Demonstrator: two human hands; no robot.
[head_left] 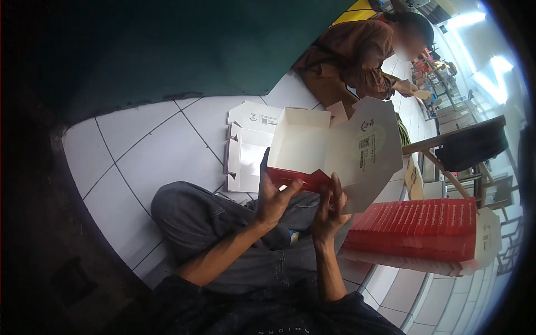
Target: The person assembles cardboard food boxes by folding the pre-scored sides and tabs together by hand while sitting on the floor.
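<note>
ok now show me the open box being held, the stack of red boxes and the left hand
open box [312, 146]: head view, on its white inside
stack of red boxes [414, 230]: head view, on its red side
left hand [271, 205]: head view, on the back of the hand

black top [262, 307], pale lettering [287, 331] across the chest, short sleeves [169, 293], bare forearms [223, 254], dark grey trousers [187, 226]

place: workshop | signs: stacked red boxes [416, 231], co-worker [357, 50], tiled floor [151, 145], ceiling lights [468, 20]
</note>
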